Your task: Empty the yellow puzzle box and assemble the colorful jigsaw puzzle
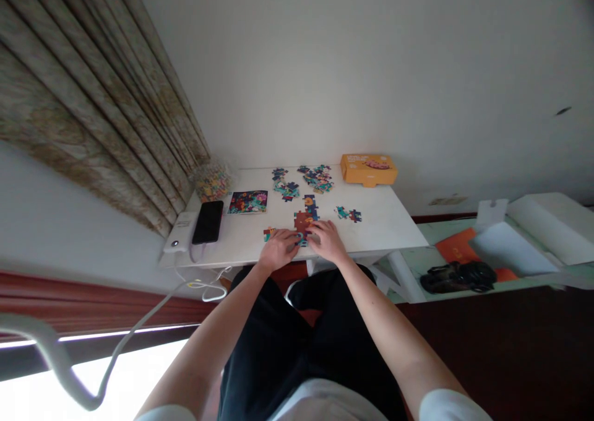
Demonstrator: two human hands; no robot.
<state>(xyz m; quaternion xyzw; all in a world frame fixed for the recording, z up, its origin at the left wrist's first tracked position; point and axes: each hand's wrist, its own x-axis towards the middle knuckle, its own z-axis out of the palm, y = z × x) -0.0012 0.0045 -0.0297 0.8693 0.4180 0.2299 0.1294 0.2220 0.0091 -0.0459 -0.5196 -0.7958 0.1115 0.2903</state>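
Jigsaw puzzle section [305, 221] | partly joined, near the front edge of the white surface [385, 226] | left hand [278, 249], right hand [327, 240]: fingers resting on it, any pinch too small to tell | loose clusters of pieces [317, 178] remain farther back

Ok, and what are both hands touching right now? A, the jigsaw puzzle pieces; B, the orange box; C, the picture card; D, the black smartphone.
A: the left hand and right hand rest on the jigsaw puzzle pieces near the edge of the white table.
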